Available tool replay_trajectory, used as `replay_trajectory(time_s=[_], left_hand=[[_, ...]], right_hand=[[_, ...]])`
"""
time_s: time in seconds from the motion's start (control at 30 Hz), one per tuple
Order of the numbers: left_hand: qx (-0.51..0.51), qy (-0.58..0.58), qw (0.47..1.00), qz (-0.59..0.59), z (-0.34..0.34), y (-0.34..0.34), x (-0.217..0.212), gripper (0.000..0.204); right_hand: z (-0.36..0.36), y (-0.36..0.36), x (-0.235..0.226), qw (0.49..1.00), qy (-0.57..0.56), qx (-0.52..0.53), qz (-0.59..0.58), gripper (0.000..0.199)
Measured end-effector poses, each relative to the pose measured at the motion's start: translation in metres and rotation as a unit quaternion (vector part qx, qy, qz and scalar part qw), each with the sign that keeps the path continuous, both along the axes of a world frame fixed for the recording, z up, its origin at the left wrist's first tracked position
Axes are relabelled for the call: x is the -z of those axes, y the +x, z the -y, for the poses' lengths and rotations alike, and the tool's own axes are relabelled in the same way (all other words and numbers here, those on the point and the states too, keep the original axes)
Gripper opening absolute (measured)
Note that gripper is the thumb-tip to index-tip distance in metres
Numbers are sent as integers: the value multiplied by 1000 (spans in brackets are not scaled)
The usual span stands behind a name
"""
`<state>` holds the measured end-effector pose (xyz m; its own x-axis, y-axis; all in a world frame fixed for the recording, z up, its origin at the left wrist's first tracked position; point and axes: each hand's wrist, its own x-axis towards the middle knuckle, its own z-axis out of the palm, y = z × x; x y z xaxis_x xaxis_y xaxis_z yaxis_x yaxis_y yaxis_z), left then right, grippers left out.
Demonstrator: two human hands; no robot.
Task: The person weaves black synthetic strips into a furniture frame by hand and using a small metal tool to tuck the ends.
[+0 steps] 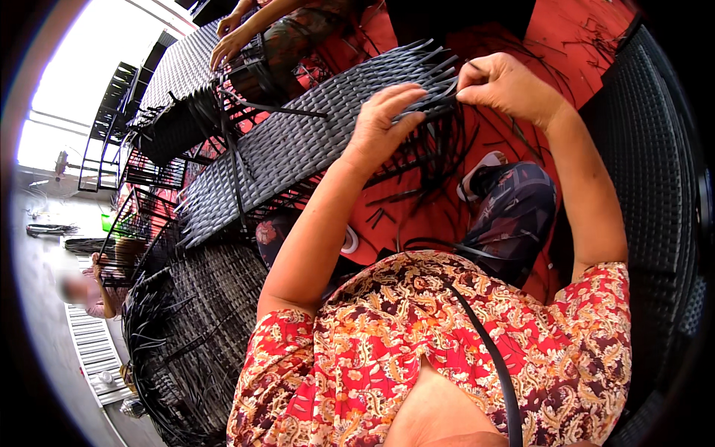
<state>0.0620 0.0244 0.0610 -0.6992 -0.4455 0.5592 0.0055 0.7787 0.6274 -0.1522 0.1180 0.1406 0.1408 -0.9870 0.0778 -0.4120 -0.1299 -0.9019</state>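
1. The woven panel (298,141), dark grey wicker on a metal frame, lies tilted in front of me at upper centre, its loose strip ends (436,67) fanning out at the far edge, right between my two hands.
2. My left hand (383,119) lies flat on the weave near that edge, fingers spread and open, pressing the panel down and gripping nothing that I can see.
3. My right hand (506,86) is pinched closed on one dark strip (447,93) at the edge, thumb and fingers tight around it.
4. To do this well, I judge the strip should be drawn taut in line with its row while the left hand keeps the neighbouring strips from lifting; a slack or twisted strip would leave a visible gap.
5. More cut strips (424,171) hang below the panel and lie scattered on the red floor (551,30), near my patterned trouser leg (514,216) and a light shoe (484,167).
6. A long black strip (484,343) runs across my red floral shirt (447,335).
7. Another person's hands (227,45) rest on a second woven piece (186,74) at upper left.
8. Bare metal frames (141,216) stand at left, a woven chair back (655,186) at right, and bright daylight comes in beyond.
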Motion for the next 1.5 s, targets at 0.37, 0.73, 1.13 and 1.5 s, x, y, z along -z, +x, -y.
replay_trajectory(time_s=[0.37, 0.73, 1.13, 1.5], left_hand=[[-193, -156, 962, 111, -55, 33, 36, 6], [-281, -271, 885, 255, -45, 8, 65, 7], [-284, -225, 882, 301, -42, 0, 69, 3], [-45, -224, 950, 211, -32, -7, 6, 14]], right_hand=[[-11, 53, 138, 945, 54, 205, 249, 19], [10, 70, 197, 959, 8, 238, 156, 25], [12, 77, 200, 965, -69, 221, 121, 29], [10, 57, 190, 951, -162, 209, -161, 17]])
